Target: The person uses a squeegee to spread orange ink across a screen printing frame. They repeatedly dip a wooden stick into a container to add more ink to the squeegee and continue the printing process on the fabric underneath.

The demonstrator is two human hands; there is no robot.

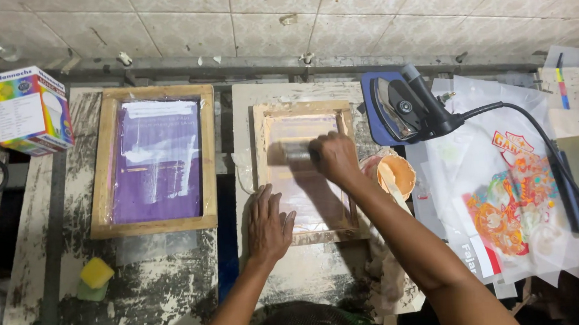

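Right hand (334, 156) grips the squeegee (293, 153) on the small wooden screen frame (306, 170), centre of the bench; left hand (267, 223) lies flat, fingers spread, pinning its near-left corner; loosen that and the frame may slide, smearing ink.

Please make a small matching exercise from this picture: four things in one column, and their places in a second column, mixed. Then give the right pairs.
Things:
1. left hand
2. right hand
3. yellow sponge
4. iron

Places:
a. standing on its end, right of the frames
b. flat on the lower left edge of the small wooden frame
c. gripping a squeegee over the screen
d. on the stained table, below the purple frame

Pairs: 1-b, 2-c, 3-d, 4-a
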